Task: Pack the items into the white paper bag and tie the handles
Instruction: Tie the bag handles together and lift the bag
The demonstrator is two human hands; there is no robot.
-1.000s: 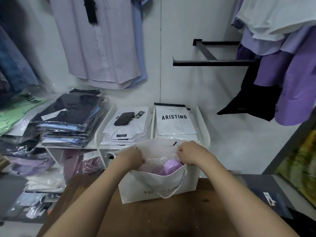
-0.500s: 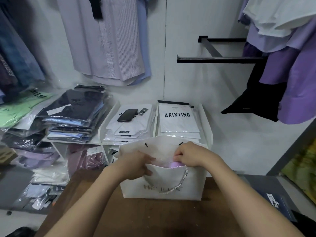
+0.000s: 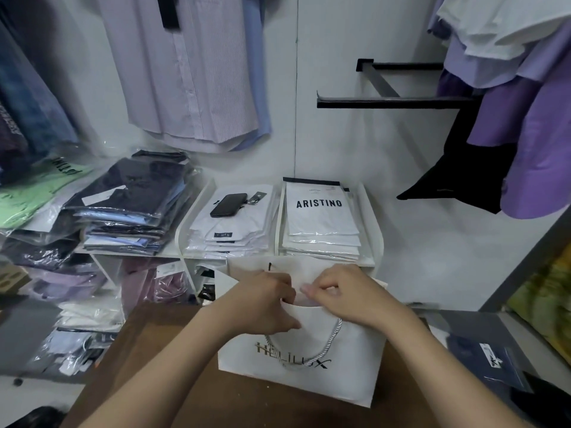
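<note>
Tabletop (image 3: 173, 344), near edge: white paper bag (image 3: 349, 359) stands upright, front rope handle (image 3: 332, 338) hanging loose over the logo. Your left hand (image 3: 262, 301) grips the near rim, thumb outside, fingers inside. Your right hand (image 3: 349, 295) sits at the rim beside it, fingers curled; what they nip, cannot tell. Change: a second ago the mouth gaped and the purple item (image 3: 304, 302) showed plainly; now the walls are drawn together and only a sliver shows. Packing looks done; tying comes next, handles not yet gathered. Beyond, a phone (image 3: 228, 205) lies on shelved shirts
</note>
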